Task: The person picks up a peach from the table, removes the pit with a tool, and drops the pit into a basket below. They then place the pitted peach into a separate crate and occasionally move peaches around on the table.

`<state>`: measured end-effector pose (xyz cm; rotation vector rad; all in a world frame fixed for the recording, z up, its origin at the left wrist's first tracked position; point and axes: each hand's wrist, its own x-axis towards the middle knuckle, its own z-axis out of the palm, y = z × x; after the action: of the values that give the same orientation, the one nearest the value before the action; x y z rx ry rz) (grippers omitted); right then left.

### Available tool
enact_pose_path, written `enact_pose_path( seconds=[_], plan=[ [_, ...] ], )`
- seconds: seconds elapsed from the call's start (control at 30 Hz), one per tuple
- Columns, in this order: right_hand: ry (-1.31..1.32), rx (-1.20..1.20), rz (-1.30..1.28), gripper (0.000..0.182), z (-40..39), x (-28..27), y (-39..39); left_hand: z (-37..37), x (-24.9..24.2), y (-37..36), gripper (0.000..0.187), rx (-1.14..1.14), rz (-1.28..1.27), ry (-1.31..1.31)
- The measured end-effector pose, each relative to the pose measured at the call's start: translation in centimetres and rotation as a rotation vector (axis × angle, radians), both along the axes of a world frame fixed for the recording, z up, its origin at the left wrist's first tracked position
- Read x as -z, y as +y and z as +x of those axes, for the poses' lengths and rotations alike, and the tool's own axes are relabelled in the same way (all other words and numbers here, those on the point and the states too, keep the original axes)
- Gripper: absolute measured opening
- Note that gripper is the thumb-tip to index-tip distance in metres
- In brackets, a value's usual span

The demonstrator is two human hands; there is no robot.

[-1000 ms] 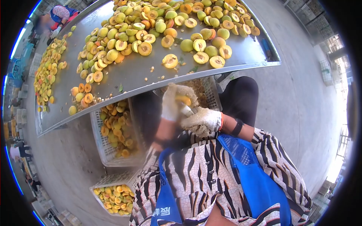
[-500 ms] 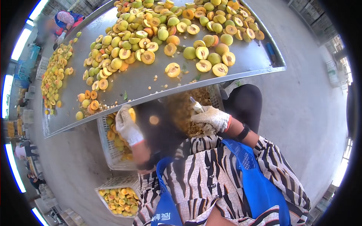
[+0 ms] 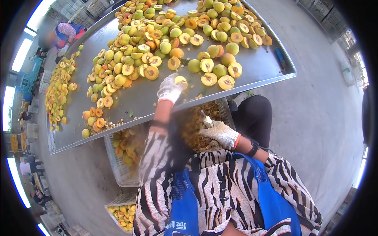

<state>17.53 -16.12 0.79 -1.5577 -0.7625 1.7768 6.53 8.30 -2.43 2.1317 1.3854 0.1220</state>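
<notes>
With twelve at the top of the view, the halved fruit (image 3: 180, 80) lies at about two o'clock from the middle of the left hand (image 3: 171, 89), right up against its fingertips. This gloved hand is over the worktop (image 3: 130, 92), near its front edge; its fingers are curled and nearly closed, with hold of the halved fruit. Whether the piece also touches the metal cannot be told.

The right hand (image 3: 223, 135), also gloved, is at about four o'clock from the left, below the worktop's edge. Its fingers are closed round the pale handle of a small tool (image 3: 207, 121), whose thin tip points to eleven o'clock. Beneath it, a crate (image 3: 227, 115) holds brownish scraps.

From the left hand, the large heap of fruit (image 3: 151, 72), partly whole and partly halved, spreads from about nine round to two o'clock, with cut faces showing on many pieces. A small cluster (image 3: 91, 120) lies at eight o'clock, beside scattered light bits, and a narrower heap (image 3: 55, 98) runs along the worktop at nine. Between two and three o'clock, a blue-handled tool (image 3: 280, 57) lies against the right rim.

A white crate (image 3: 114, 161) of yellow pieces is at seven o'clock, partly under the worktop, and another crate (image 3: 114, 203) lies below it. At ten o'clock, another person (image 3: 66, 32) is at the far side.
</notes>
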Motion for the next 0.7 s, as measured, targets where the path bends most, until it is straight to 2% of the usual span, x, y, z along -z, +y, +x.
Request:
enact_pose_path(
  seconds=[0.1,0.2,0.27,0.3,0.37,0.47,0.5,0.57,0.6,0.67,0.7],
  plan=[
    [-0.072,0.008,0.093,0.023,0.5,0.1,-0.6,0.3,-0.9,-1.3,0.052,-0.012,0.13,0.022],
    [-0.166,0.056,0.092,0.021,-0.3,-2.3,-0.2,-1.2,-0.9,-3.8,0.041,-0.384,-0.368,-0.7],
    [-0.307,0.002,0.106,0.02,-0.7,-3.1,0.5,-2.8,-1.4,-6.5,0.022,-0.537,-0.592,-1.193],
    [-0.336,-0.004,0.167,0.021,-1.1,-2.5,0.7,-3.6,-0.2,-7.7,0.02,-0.373,-0.373,-1.123],
    [-0.399,-0.019,0.29,0.022,-1.7,-0.8,1.0,-4.7,1.0,-9.5,0.023,-0.295,-0.335,-1.163],
    [-0.595,-0.088,0.488,0.023,-2.8,-1.7,1.5,-5.0,-0.9,-11.9,0.023,-0.464,-0.724,-1.431],
    [-0.614,-0.155,0.322,0.026,-3.0,-3.4,1.7,-4.7,-2.6,-13.0,0.017,-0.475,-0.748,-1.47],
    [-0.638,-0.173,0.272,0.027,-3.6,-4.5,1.9,-4.8,-3.1,-13.7,0.031,-0.459,-0.77,-1.48],
    [-0.649,-0.183,0.246,0.027,-3.8,-4.8,1.8,-5.0,-2.8,-13.8,0.03,-0.498,-0.827,-1.521],
    [-0.674,-0.181,0.333,0.027,-4.2,-3.9,1.6,-5.1,-2.3,-14.0,0.029,-0.571,-0.942,-1.603],
    [-0.686,-0.18,0.378,0.027,-4.3,-3.4,1.5,-5.2,-2.3,-14.3,0.028,-0.521,-0.852,-1.557]
  ],
)
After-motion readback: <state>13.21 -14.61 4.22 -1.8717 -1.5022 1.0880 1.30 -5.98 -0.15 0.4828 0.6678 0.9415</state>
